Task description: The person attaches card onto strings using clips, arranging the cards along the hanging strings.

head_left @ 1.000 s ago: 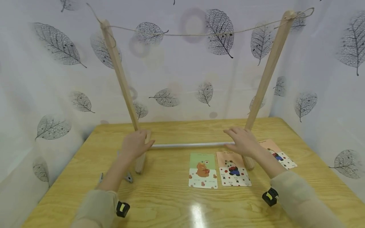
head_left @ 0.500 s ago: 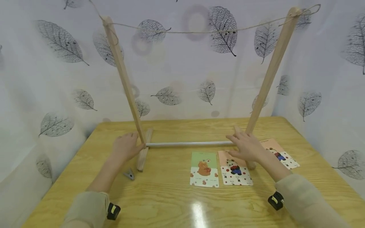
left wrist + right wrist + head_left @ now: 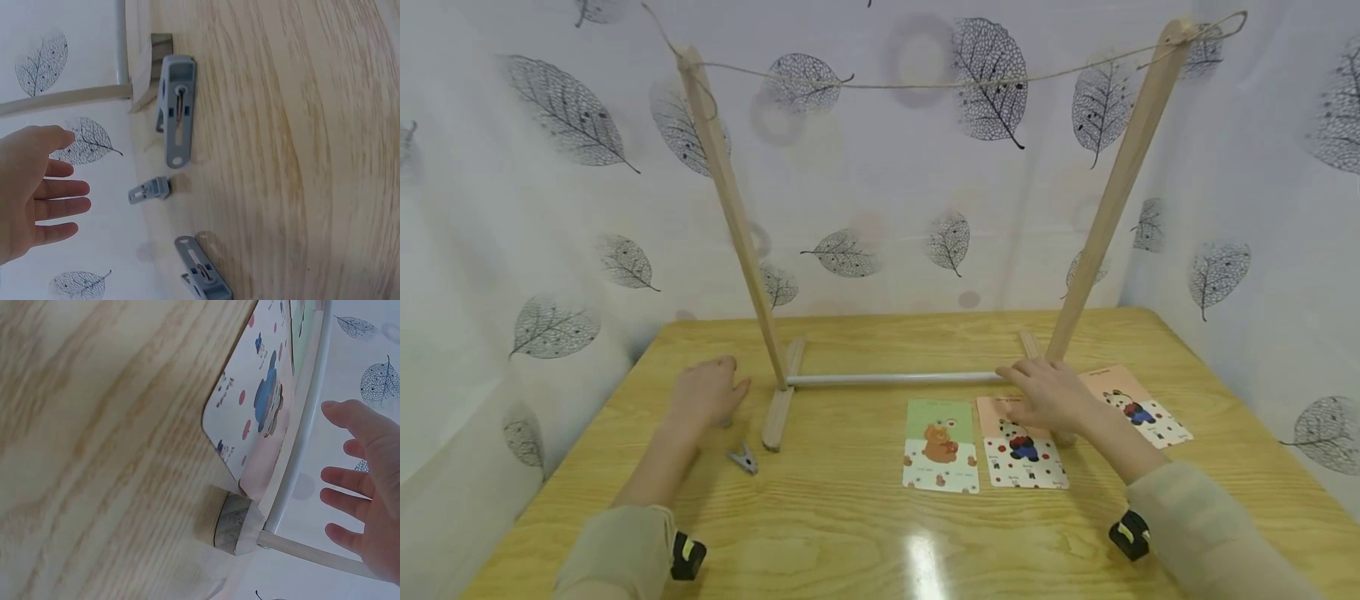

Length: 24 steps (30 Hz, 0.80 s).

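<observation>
My left hand (image 3: 703, 392) hovers left of the wooden stand's left foot (image 3: 777, 417), its fingers loose and holding nothing. Three grey clothespins lie about it in the left wrist view: a near one (image 3: 179, 112), a small far one (image 3: 150, 189) and a lower one (image 3: 203, 269). One clothespin (image 3: 743, 458) shows plainly in the head view; the left hand and arm hide most of the others. With fingers spread and relaxed, my right hand (image 3: 1048, 392) is over the stand's right foot, partly hiding it and the top of a bear card (image 3: 1021, 454). It grips nothing.
A thin string (image 3: 917, 86) runs between the tops of the wooden posts (image 3: 730, 200). Low down, a white rod (image 3: 895, 379) joins them. A green bear card (image 3: 940, 450) and another peach card (image 3: 1135, 404) lie on the wooden table (image 3: 850, 533). Leaf-print curtain hangs behind.
My left hand has moved left, away from the stand's left post, uncovering its foot and a clothespin. My right hand has shifted only slightly. The stand and cards stay in place.
</observation>
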### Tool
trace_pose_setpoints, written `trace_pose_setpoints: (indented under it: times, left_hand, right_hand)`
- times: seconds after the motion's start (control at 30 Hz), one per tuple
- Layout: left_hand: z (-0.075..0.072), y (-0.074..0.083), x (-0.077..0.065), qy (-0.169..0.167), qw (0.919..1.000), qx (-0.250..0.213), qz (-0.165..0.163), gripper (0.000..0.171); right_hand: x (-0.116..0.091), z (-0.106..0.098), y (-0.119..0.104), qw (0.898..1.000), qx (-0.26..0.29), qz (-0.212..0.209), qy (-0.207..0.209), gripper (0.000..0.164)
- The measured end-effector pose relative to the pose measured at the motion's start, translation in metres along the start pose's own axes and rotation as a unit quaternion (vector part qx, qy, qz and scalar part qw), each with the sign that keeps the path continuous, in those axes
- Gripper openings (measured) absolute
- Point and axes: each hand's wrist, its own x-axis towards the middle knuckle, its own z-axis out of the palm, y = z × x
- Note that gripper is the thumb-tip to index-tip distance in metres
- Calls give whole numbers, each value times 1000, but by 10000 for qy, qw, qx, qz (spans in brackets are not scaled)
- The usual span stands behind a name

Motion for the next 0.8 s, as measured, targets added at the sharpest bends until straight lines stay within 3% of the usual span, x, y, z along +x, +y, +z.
trace_pose_setpoints:
  times: [0.4, 0.6, 0.8]
  left_hand:
    - [7, -17, -7, -249, 9994, -238, -72, 37]
    - [14, -24, -6, -363, 9991, -194, 117, 33]
    - [15, -29, -9, -731, 9966, -287, 246, 31]
  right_hand:
    - [-4, 5, -3, 10000, 8, -37, 83, 47]
    - [-4, 9, -4, 9998, 124, -54, 156, 42]
    - [-4, 12, -5, 9993, 210, -152, 279, 39]
